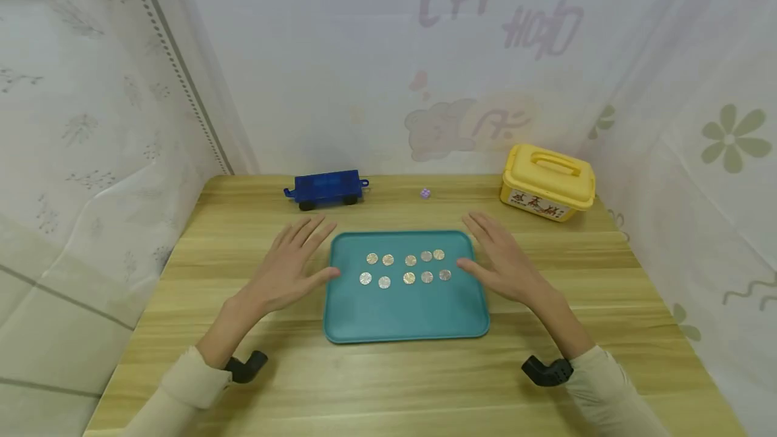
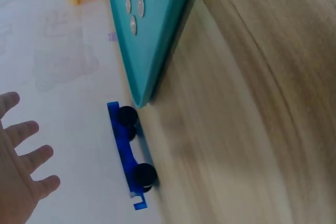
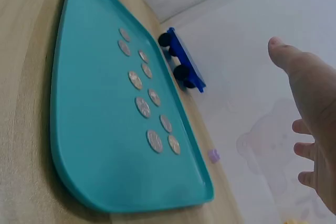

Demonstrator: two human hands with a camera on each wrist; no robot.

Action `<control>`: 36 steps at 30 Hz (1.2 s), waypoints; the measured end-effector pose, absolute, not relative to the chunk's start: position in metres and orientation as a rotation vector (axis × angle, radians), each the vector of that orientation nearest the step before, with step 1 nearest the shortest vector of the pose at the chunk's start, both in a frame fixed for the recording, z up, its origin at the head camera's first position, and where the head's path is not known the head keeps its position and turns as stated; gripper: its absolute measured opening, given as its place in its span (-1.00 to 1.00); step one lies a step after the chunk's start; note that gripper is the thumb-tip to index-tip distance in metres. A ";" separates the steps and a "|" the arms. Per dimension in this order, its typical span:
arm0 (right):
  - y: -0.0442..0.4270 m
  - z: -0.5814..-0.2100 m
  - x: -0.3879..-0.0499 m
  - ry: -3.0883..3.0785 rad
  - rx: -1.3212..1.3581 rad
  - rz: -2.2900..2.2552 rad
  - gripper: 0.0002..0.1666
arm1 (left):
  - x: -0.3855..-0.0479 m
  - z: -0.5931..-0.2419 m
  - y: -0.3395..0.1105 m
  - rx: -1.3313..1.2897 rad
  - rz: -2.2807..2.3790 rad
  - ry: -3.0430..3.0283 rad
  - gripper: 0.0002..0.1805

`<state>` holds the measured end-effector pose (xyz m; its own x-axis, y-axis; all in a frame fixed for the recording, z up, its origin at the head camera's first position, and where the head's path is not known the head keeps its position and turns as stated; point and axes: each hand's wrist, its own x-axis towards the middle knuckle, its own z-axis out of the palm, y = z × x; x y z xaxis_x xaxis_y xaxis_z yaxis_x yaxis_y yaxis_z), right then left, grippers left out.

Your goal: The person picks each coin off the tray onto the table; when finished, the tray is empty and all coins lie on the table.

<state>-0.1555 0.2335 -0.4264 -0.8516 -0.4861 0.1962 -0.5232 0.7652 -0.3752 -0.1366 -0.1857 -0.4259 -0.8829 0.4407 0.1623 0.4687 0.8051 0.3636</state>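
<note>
Hovers empty-handed at either side of a teal, round-cornered rectangular tray [image 1: 403, 319].

Spreads the left hand [image 1: 284, 278] loosely, fingers nearly straight, and extends the right hand [image 1: 506, 267] likewise, thumb well out (with both thumbs over the tray's side edges in the head view); grips nothing with either. Shows ten round, shiny metallic coins [image 1: 409, 278] in two loose rows on the tray, between the hands, and, farther back, a blue four-wheeled wagon [image 1: 328, 187] and yellow handled box [image 1: 549, 184].
</note>
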 end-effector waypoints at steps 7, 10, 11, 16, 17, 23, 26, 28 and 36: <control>0.246 -0.438 -0.154 -2.849 0.699 0.856 -0.05 | -0.139 -0.436 -0.191 -0.646 -0.858 -2.868 -0.21; 0.248 -0.442 -0.154 -2.835 0.669 0.916 -0.07 | -0.141 -0.441 -0.192 -0.586 -0.923 -2.849 -0.27; 0.249 -0.443 -0.153 -2.835 0.653 0.929 -0.07 | -0.142 -0.443 -0.192 -0.570 -0.936 -2.843 -0.28; 0.251 -0.454 -0.151 -2.829 0.580 1.005 -0.10 | -0.145 -0.450 -0.192 -0.506 -1.028 -2.808 -0.33; 0.252 -0.457 -0.151 -2.831 0.569 1.013 -0.11 | -0.146 -0.451 -0.192 -0.494 -1.053 -2.798 -0.35; 0.250 -0.472 -0.150 -2.831 0.535 1.074 -0.11 | -0.152 -0.467 -0.190 -0.454 -1.238 -2.704 -0.41; 0.248 -0.475 -0.148 -2.839 0.516 1.115 -0.12 | -0.155 -0.477 -0.188 -0.450 -1.366 -2.644 -0.45; 0.247 -0.478 -0.148 -2.845 0.504 1.132 -0.12 | -0.156 -0.482 -0.187 -0.437 -1.445 -2.609 -0.46; 0.239 -0.492 -0.149 -2.799 0.490 1.194 -0.14 | -0.167 -0.495 -0.182 -0.216 -1.659 -2.547 -0.35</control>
